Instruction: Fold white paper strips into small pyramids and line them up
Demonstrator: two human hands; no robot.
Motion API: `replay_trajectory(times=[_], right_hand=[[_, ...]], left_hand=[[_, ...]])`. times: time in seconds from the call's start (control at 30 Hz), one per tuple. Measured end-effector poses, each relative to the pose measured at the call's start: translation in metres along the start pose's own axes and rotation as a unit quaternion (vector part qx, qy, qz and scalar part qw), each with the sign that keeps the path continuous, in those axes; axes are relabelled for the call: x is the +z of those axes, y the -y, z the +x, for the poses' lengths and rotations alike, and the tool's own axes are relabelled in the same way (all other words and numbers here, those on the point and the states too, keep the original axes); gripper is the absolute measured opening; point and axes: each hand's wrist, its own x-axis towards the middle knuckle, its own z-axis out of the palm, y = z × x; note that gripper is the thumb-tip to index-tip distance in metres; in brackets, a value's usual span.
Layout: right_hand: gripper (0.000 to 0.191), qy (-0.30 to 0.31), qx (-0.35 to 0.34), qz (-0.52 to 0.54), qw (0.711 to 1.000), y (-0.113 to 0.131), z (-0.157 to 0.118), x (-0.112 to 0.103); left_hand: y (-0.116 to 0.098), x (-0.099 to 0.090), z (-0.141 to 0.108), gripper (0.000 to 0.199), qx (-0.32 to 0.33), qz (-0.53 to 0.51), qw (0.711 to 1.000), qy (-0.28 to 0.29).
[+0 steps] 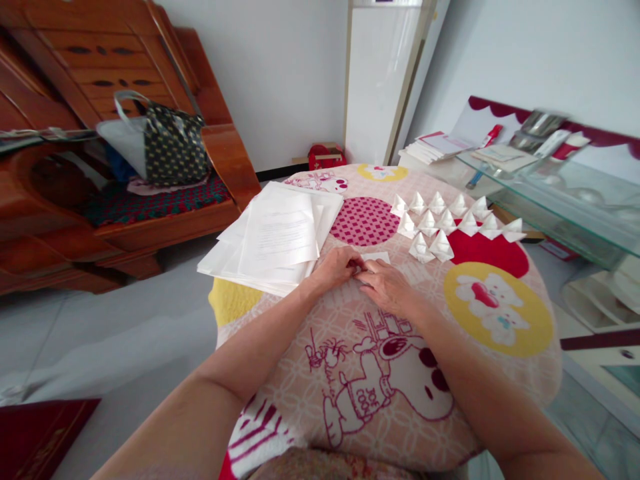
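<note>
My left hand (341, 265) and my right hand (386, 287) meet over the middle of the table. Their fingers are bent and pressed together on a small piece of white paper (376, 257), which shows just beyond the fingertips; the rest of it is hidden under them. To the left of my left hand lies a stack of white paper sheets (280, 227), with faint lines of print on the top one. Several small folded paper boats (439, 220) with pointed tops stand in rows beyond my right hand, to the right.
A patterned cloth (345, 360) covers the round table. To the right is a glass shelf (565, 200) bearing a metal pot (537, 130) and other items. A wooden bench (165, 233) with a dotted bag (175, 147) stands at the left. A tall white cabinet (383, 80) is behind.
</note>
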Motion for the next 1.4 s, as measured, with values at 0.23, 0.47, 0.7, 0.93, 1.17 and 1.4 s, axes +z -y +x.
replay_trajectory(times=[0.23,0.47,0.7,0.93,1.17,1.4], right_hand=[[0.024,0.003,-0.023,0.046,0.999,-0.009,-0.006,-0.002],[0.028,0.011,-0.028,0.105,0.994,-0.017,-0.017,-0.008],[0.016,-0.04,0.003,0.065,0.997,-0.021,-0.019,-0.001],[0.025,0.004,-0.023,-0.051,0.998,-0.011,-0.015,0.002],[0.028,-0.024,0.025,-0.033,0.999,-0.03,-0.02,-0.001],[0.02,-0.1,0.046,0.133,0.985,-0.056,-0.018,-0.008]], left_hand=[[0.001,0.001,0.0,0.034,0.006,-0.01,1.0,-0.007],[0.004,0.003,0.0,0.034,0.014,-0.01,1.0,-0.017],[0.002,0.005,-0.002,0.027,0.035,0.033,0.999,-0.013],[-0.007,-0.008,-0.005,0.028,0.086,0.045,0.992,0.078],[-0.014,-0.019,-0.01,0.028,0.121,0.066,0.981,0.133],[-0.011,-0.016,-0.023,0.029,0.146,0.086,0.977,0.127]])
